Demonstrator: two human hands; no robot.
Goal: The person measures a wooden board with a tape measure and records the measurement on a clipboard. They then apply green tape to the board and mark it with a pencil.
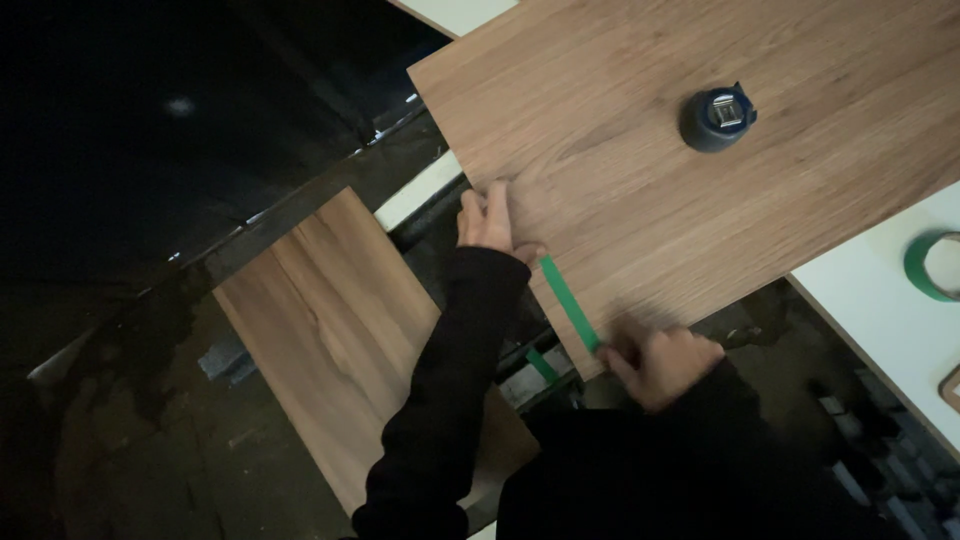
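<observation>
Green tape (568, 300) ran as one narrow strip along the near edge of the wood-grain panel (690, 150), stretched between the two hands. It looked thin, light and limp, sticky on one face, likely to crease or fold onto itself if let slack, so I judged it best held by its two ends and kept taut, as it was. The left hand (487, 220) lay flat on the panel at the strip's far end, fingers together and pressing down near the edge. The right hand (662, 362) was at the near end by the panel's corner, fingers curled together, seemingly pinched on the strip, though blur kept the grip from being certain. The panel looked stiff, flat and fairly heavy, smooth enough for tape to slide before it bonded; it lay on a white tabletop (880, 300). Counted: one strip, one roll of green tape (928, 266) at the right edge, one dark blue tape measure (717, 117) resting on the panel, and a second wood-grain board (340, 320) lower down, well apart on the dark floor.
</observation>
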